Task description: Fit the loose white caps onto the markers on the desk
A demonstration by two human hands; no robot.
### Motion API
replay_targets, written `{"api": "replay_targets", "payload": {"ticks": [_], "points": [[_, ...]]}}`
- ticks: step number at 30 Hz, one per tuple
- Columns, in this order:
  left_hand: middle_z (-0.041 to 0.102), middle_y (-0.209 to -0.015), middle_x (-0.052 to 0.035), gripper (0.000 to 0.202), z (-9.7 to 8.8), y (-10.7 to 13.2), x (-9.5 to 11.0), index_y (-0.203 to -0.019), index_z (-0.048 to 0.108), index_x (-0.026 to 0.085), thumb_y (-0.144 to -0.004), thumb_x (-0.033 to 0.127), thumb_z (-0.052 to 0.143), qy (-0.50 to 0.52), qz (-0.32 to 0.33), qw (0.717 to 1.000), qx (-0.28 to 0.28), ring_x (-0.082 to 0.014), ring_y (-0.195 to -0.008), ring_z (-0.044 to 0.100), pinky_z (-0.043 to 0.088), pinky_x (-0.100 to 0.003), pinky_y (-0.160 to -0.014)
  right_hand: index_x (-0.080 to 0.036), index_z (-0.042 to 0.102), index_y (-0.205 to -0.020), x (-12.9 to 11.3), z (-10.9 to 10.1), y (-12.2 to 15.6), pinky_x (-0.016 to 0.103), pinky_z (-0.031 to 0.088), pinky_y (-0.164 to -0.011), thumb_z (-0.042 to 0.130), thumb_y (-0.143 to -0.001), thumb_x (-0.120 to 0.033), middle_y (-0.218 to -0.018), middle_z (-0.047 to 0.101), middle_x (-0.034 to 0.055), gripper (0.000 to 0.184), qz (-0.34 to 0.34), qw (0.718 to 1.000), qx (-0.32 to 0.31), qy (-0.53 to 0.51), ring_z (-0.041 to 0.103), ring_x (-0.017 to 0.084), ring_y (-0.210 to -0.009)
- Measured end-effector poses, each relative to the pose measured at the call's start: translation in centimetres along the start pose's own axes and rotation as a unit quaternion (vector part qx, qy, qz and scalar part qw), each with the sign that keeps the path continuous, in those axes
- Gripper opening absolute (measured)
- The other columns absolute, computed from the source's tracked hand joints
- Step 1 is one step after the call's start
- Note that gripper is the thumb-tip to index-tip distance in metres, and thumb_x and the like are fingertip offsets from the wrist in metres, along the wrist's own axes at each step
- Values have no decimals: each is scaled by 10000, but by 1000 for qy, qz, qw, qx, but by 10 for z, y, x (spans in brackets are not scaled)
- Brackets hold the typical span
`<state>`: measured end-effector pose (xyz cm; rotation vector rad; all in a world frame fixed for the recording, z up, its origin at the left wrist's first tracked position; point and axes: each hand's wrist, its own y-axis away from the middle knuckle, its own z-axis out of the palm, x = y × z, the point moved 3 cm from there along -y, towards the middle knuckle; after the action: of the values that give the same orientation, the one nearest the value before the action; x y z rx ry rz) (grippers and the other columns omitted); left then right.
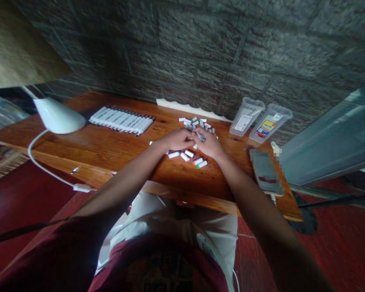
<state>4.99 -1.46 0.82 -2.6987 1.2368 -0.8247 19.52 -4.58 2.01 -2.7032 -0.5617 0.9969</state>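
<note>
A: Entry one, hands?

B: Left hand (179,139) and right hand (209,141): one pair, brought together over the desk (115,151), fingers curled in and meeting. One grey item (201,137) shows at the right hand, near the thumb. How tight the grip is, and whether the left holds anything: cannot tell, the fingers hide it.

A: Entry two, tubes?

B: Tubes (174,155), short, white, ends in assorted colours. Loose on the desk, some beyond the hands, some on the near side; count uncertain.

A: Handling notes?

B: By judgement: round pieces, likely to roll. Best worked with the fingertips, one hand steadying, the other doing the fine part, wrists raised over the loose lot.

A: Containers?

B: Tubs (257,108), two, see-through, side by side at the right rear. Left one, white label; right one, yellow label. Contents: cannot be made out through the hazy sides.

A: Outside containers?

B: Markers (118,120), one row, white barrels, dark ends, left of the hands.
</note>
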Motion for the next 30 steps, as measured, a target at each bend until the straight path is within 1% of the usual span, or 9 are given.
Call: {"api": "replay_targets", "payload": {"ticks": [3, 12, 19, 25, 30], "points": [[652, -682, -17, 246, 1, 0, 0, -734, 686, 115, -823, 277, 524, -10, -3, 1000, -17, -102, -596, 510, 365, -204, -600, -226, 661, -1072, 0, 0, 0, 279, 462, -892, 466, -927, -355, -1045, 713, 20, 275, 4, 1000, 1, 0, 642, 178, -993], [656, -697, -23, 253, 1, 0, -3, -757, 696, 119, -823, 295, 526, -19, -13, 1000, -17, -108, -606, 513, 365, -213, -613, -219, 659, -1077, -1, 0, 0, 276, 462, -900, 459, -930, -351, -1045, 714, 19, 281, 0, 1000, 1, 1, 644, 173, -999], [634, -666, -18, 256, 2, -1, -3, -735, 680, 120, -822, 296, 516, -12, -5, 1000, -8, -103, -591, 504, 363, -205, -607, -213, 653, -1085, -1, 0, 1, 265, 478, -850, 454, -931, -354, -982, 719, 13, 288, 10, 1000, -3, -13, 658, 161, -893], [633, -657, -21, 269, 2, -2, -2, -743, 684, 117, -823, 303, 507, -24, 2, 1000, -13, -103, -588, 513, 347, -203, -590, -211, 656, -1066, -1, -1, 0, 289, 460, -914, 462, -925, -322, -1047, 709, 23, 264, 1, 1000, 1, 5, 638, 180, -1016], [639, -649, -17, 267, 1, -2, -2, -727, 684, 123, -820, 312, 520, -27, -14, 999, -9, -100, -564, 503, 350, -206, -582, -220, 657, -1064, 1, 0, 0, 283, 452, -934, 465, -923, -331, -1072, 705, 15, 262, -1, 1000, 5, -1, 631, 174, -1035]]}}
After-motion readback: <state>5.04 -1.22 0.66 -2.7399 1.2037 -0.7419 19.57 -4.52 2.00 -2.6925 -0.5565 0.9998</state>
